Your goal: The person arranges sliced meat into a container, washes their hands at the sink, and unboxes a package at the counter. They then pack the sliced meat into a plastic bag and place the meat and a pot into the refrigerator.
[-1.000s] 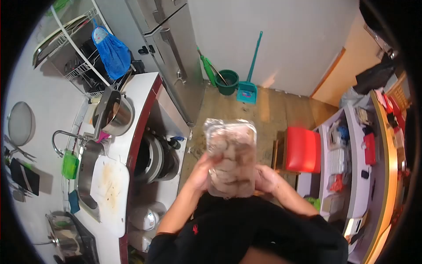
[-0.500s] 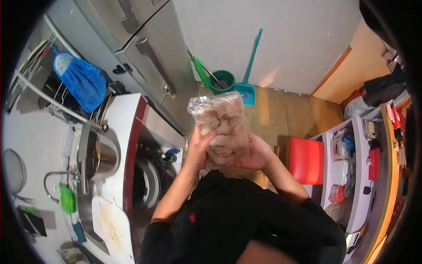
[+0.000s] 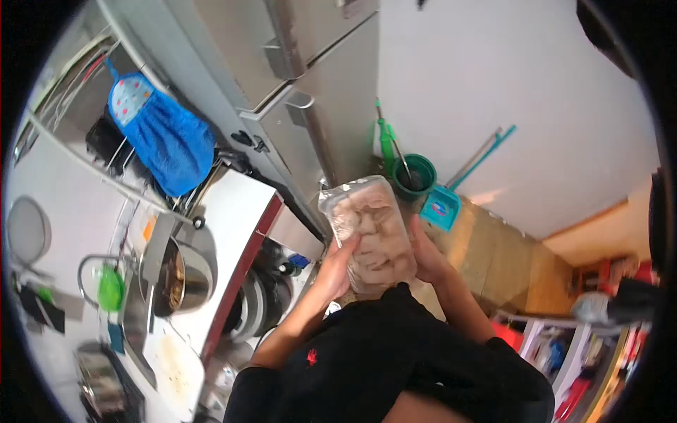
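Between my two hands is a clear plastic-wrapped package [image 3: 375,236] with pale, beige-pink pieces packed in rows; the kind of food cannot be made out. My left hand [image 3: 340,268] grips its left side, thumb lying over the front. Along the right edge, my right hand [image 3: 429,255] is closed on the package, its fingers partly hidden behind. The package is held in front of my chest, tilted slightly, with crinkled film at its upper left corner.
A grey refrigerator [image 3: 317,106] stands ahead. On the left, a white counter [image 3: 240,204] carries a steel pot [image 3: 194,282] and a stained cutting board [image 3: 176,366]. A blue hand towel [image 3: 166,134] hangs above. A green bucket [image 3: 416,185] and a blue dustpan [image 3: 441,208] are on the floor.
My view has turned left toward the refrigerator and counter, so the shelves and red seat have slid to the lower right. Both hands still hold the package.
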The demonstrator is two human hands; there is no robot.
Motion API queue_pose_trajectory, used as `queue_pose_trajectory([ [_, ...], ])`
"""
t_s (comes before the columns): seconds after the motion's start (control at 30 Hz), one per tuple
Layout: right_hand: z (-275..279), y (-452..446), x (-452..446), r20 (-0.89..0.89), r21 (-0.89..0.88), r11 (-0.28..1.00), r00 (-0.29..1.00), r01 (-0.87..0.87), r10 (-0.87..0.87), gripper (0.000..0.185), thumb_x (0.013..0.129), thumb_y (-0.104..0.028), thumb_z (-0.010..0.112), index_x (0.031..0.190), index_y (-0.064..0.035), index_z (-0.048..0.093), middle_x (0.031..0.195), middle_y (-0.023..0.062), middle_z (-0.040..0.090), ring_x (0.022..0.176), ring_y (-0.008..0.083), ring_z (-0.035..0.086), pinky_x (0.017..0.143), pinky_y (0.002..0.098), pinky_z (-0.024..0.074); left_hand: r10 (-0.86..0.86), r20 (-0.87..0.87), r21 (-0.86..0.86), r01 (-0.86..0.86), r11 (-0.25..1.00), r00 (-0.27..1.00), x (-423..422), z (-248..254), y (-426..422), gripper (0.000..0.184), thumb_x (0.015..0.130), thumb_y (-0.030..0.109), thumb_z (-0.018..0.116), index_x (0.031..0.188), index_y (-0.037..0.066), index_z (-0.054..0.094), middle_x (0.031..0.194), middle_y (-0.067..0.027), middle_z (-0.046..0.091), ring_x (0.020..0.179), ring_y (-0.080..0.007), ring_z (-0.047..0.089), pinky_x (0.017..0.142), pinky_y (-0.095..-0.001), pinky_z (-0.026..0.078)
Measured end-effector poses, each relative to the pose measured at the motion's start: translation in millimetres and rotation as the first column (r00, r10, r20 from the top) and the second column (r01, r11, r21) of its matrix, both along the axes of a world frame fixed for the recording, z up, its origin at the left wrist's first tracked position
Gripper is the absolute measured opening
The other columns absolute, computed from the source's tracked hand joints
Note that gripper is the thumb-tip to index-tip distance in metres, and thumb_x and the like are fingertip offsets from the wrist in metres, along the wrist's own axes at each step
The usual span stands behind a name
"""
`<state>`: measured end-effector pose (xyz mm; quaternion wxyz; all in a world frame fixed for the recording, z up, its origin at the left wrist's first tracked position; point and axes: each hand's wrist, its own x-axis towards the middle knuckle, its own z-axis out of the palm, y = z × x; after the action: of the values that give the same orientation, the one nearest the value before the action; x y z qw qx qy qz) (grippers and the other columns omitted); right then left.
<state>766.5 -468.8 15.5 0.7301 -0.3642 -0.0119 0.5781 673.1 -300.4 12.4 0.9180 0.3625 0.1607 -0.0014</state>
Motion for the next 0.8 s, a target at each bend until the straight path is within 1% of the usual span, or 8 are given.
queue_pose_trajectory([
  [0.13, -28.9, 38.2, 74.9, 0.417, -0.262, 0.960, 0.886, -0.095, 0.202, 0.076, 0.094, -0.062, 0.019, 0.123, -0.0019, 0.055, 0.109, 0.0121, 0.064, 0.101, 0.0204, 0.059, 0.093, 0.0313, 0.0427, 0.356, -0.052, -0.072, -0.359, 0.931, 0.933, 18.1, -16.0, 1.7, 0.038, 0.097, 0.029, 0.046, 0.123, 0.001, 0.045, 0.107, -0.0143, 0.061, 0.094, -0.0254, 0.064, 0.078, -0.0382, 0.056],
  [0.2, -43.7, 70.9, 137.8, 0.823, -0.219, 0.972, 0.519, -0.087, 0.232, 0.064, 0.096, -0.056, 0.029, 0.110, -0.0007, 0.059, 0.108, 0.0091, 0.060, 0.091, 0.0188, 0.056, 0.086, 0.0309, 0.0415, 0.528, -0.007, -0.018, -0.528, 0.849, 0.849, 21.9, -9.8, -2.0, 0.040, 0.097, 0.029, 0.047, 0.125, 0.001, 0.044, 0.111, -0.0152, 0.059, 0.097, -0.0259, 0.063, 0.081, -0.0404, 0.055],
  [0.27, -23.7, 118.7, 173.4, 0.835, -0.024, 0.999, 0.549, -0.035, 0.040, 0.042, 0.093, -0.039, 0.050, 0.109, -0.0004, 0.057, 0.093, 0.0046, 0.057, 0.089, 0.0148, 0.053, 0.083, 0.0263, 0.0410, 0.655, 0.036, 0.033, -0.656, 0.754, 0.755, 16.8, 1.7, -8.5, 0.041, 0.097, 0.028, 0.047, 0.126, 0.001, 0.043, 0.115, -0.0158, 0.058, 0.099, -0.0261, 0.062, 0.083, -0.0417, 0.054],
  [0.3, 0.9, 137.2, 173.7, 0.919, 0.063, 0.995, 0.385, 0.075, -0.087, 0.040, 0.091, -0.030, 0.058, 0.114, 0.0009, 0.052, 0.093, 0.0057, 0.055, 0.090, 0.0152, 0.052, 0.085, 0.0274, 0.0412, 0.690, 0.049, 0.035, -0.692, 0.721, 0.722, 13.9, 10.0, -15.2, 0.042, 0.096, 0.028, 0.048, 0.127, 0.001, 0.042, 0.117, -0.0158, 0.057, 0.100, -0.0265, 0.062, 0.084, -0.0423, 0.054],
  [0.37, 14.5, 180.1, 193.2, 0.916, 0.073, 0.997, 0.398, -0.038, -0.052, 0.058, 0.082, -0.031, 0.070, 0.121, 0.0025, 0.044, 0.103, 0.0124, 0.056, 0.097, 0.0177, 0.052, 0.089, 0.0285, 0.0404, 0.759, 0.071, -0.010, -0.760, 0.649, 0.647, 4.7, 13.1, -26.8, 0.044, 0.096, 0.028, 0.049, 0.129, 0.001, 0.041, 0.118, -0.0159, 0.057, 0.100, -0.0268, 0.062, 0.085, -0.0420, 0.054],
  [0.5, 7.5, 230.7, 200.8, 0.768, 0.246, 0.959, 0.632, -0.144, -0.102, 0.055, 0.076, -0.026, 0.074, 0.110, 0.0061, 0.047, 0.099, 0.0118, 0.059, 0.093, 0.0186, 0.056, 0.088, 0.0308, 0.0415, 0.851, 0.077, 0.051, -0.855, 0.517, 0.519, -10.8, 26.0, -55.9, 0.044, 0.095, 0.028, 0.049, 0.129, 0.000, 0.041, 0.116, -0.0155, 0.058, 0.099, -0.0253, 0.062, 0.085, -0.0405, 0.053],
  [0.63, -6.1, 246.5, 200.0, 0.886, 0.090, 0.995, 0.461, -0.050, -0.057, 0.055, 0.074, -0.025, 0.075, 0.109, 0.0097, 0.052, 0.105, 0.0161, 0.061, 0.100, 0.0229, 0.057, 0.088, 0.0314, 0.0422, 0.891, 0.046, 0.094, -0.890, 0.446, 0.451, -15.0, 33.5, -78.3, 0.042, 0.095, 0.029, 0.050, 0.126, 0.001, 0.045, 0.110, -0.0134, 0.061, 0.092, -0.0233, 0.064, 0.080, -0.0390, 0.055],
  [0.8, 1.8, 209.4, 194.6, 0.886, 0.085, 0.995, 0.461, -0.055, -0.050, 0.039, 0.076, -0.020, 0.073, 0.103, 0.0039, 0.060, 0.100, 0.0114, 0.064, 0.090, 0.0191, 0.059, 0.081, 0.0320, 0.0444, 0.893, 0.010, 0.079, -0.891, 0.448, 0.450, -19.9, 26.0, -90.8, 0.040, 0.096, 0.021, 0.049, 0.129, 0.001, 0.041, 0.119, -0.0145, 0.056, 0.101, -0.0235, 0.061, 0.085, -0.0374, 0.053],
])
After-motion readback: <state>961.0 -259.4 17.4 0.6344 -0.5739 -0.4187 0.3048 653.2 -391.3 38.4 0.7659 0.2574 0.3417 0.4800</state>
